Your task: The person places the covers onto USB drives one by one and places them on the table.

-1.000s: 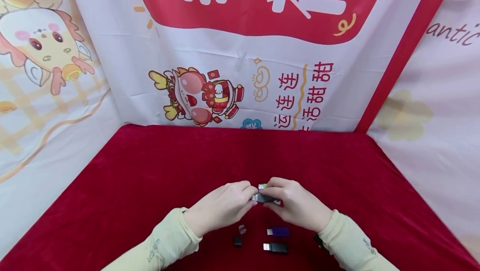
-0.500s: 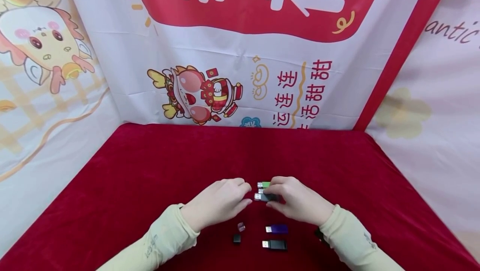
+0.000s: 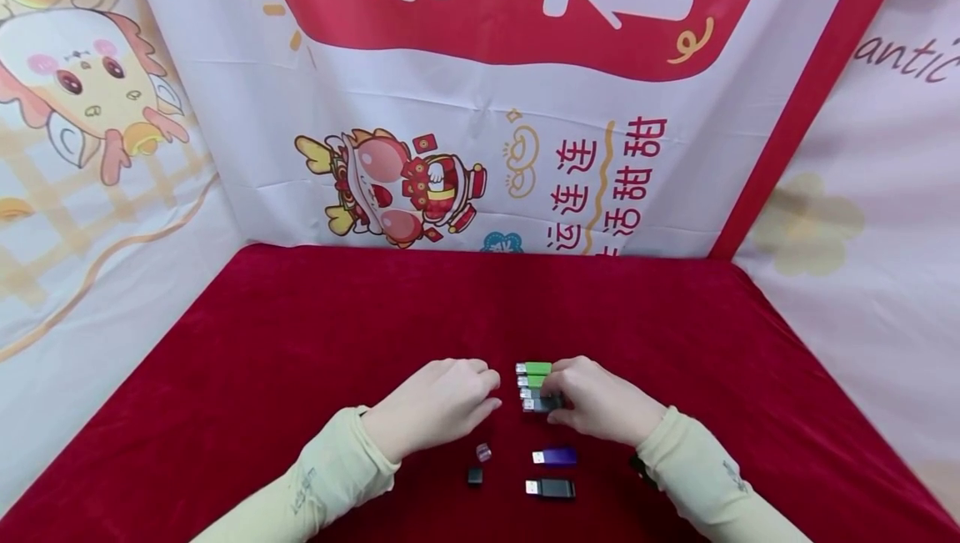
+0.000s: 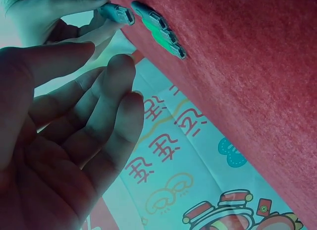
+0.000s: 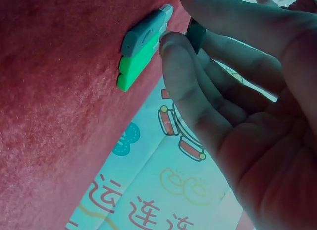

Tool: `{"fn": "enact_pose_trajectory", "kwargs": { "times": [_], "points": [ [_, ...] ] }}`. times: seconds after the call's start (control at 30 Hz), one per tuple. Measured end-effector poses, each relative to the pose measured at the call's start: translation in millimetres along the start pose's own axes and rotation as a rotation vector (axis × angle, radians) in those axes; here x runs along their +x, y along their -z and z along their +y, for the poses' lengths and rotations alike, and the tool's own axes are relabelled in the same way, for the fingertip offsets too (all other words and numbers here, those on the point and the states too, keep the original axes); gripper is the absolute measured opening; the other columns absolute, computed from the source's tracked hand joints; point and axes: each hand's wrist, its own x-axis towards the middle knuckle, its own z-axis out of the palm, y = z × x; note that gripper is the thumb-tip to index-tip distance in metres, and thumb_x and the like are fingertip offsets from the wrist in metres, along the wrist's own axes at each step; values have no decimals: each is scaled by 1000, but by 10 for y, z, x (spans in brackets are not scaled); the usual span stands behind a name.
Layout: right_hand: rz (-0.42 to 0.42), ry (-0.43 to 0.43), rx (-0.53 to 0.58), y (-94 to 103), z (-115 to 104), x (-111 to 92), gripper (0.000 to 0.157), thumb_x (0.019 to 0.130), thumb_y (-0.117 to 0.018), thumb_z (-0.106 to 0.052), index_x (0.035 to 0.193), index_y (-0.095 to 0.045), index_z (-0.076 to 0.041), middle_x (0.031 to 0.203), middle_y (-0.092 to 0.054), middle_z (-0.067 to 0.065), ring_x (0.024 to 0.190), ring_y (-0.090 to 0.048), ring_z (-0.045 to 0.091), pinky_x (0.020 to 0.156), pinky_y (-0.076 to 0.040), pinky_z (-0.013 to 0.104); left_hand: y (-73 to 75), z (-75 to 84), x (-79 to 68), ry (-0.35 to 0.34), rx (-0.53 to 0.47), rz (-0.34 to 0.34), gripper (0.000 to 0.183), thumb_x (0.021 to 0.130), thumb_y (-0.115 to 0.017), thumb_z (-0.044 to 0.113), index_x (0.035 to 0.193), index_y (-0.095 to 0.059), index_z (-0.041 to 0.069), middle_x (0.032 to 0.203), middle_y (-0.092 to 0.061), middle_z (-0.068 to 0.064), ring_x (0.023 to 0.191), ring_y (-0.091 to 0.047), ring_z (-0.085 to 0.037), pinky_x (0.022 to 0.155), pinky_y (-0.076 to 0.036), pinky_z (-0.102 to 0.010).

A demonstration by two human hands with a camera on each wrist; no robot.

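We have a dark USB stick (image 5: 197,35) pinched between thumb and fingers of the right hand (image 3: 598,401), just beside the near end of a row — one grey stick (image 5: 142,37), two green sticks (image 3: 536,368) — on the red tabletop (image 3: 375,301). We judge it best to keep that pinch light and the stick parallel to its neighbours, lest we nudge them. The left hand (image 3: 441,401) curves loosely, thumb apart, holding nothing. Nearer us lie a purple stick (image 3: 557,456), a black stick (image 3: 552,488) and two small caps (image 3: 475,476).

Right grip (image 5: 252,133) pinches, seemingly, a dark stick (image 5: 196,35); grey stick (image 5: 144,35) lies beside green sticks (image 5: 134,67).
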Motion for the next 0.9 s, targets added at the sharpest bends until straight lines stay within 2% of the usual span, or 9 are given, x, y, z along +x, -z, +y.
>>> {"fn": "enact_pose_trajectory", "kwargs": {
  "times": [0.17, 0.57, 0.73, 0.9],
  "points": [
    [-32, -11, 0, -29, 8, 15, 18, 75, -86, -9, 90, -76, -5, 83, -67, -1, 74, -60, 7, 67, -52, 22, -14, 16, 2, 1, 4, -24, 15, 91, -71, 23, 83, -64, 14, 72, -54, 3, 58, -49, -6, 53, -44, -18],
    [-18, -21, -40, -110, -27, 42, 18, 74, -87, -10, 89, -76, -5, 82, -66, 0, 73, -59, 7, 66, -52, 20, -38, 11, -3, 2, 21, -50, 16, 91, -70, 23, 81, -63, 14, 70, -53, 4, 58, -48, -6, 53, -44, -18],
    [4, -17, -86, -101, -14, 38, 19, 73, -88, -11, 87, -75, -8, 81, -65, -1, 73, -58, 5, 66, -52, 21, -42, 5, -2, 3, 12, -65, 15, 92, -69, 23, 82, -63, 14, 71, -54, 4, 59, -50, -7, 54, -44, -19],
    [23, -21, -78, -20, -19, 12, 18, 76, -86, -12, 91, -76, -9, 85, -67, -1, 74, -60, 8, 68, -53, 23, -42, -8, -2, 1, 27, -67, 16, 92, -69, 23, 80, -62, 15, 71, -53, 4, 59, -50, -7, 53, -44, -20]
  ]
}}
